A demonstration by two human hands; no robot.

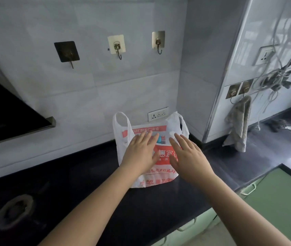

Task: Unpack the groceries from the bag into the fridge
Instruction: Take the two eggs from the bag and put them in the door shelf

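Dark bench (88, 174), frame centre: white plastic bag (123, 139) upright. Left hand (140, 150) and right hand (188, 157) spread flat, apart, gripping nothing, at its front.

A home kitchen: tiled wall (88, 89), dark countertop (95, 183), gas burner (15, 210).

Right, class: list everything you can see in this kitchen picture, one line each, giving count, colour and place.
Plastic bag: one, white with red print, upright on the counter against the wall.
Counter: one, black, along the walls.
Wall hooks: three, on the tiled back wall.
Wall socket: one, white, behind the bag.
Cloth: one, grey, hanging from a hook at right.
Cables: a tangle, pale, on the right wall.
Left hand: open, at the bag's front.
Right hand: open, at the bag's front.
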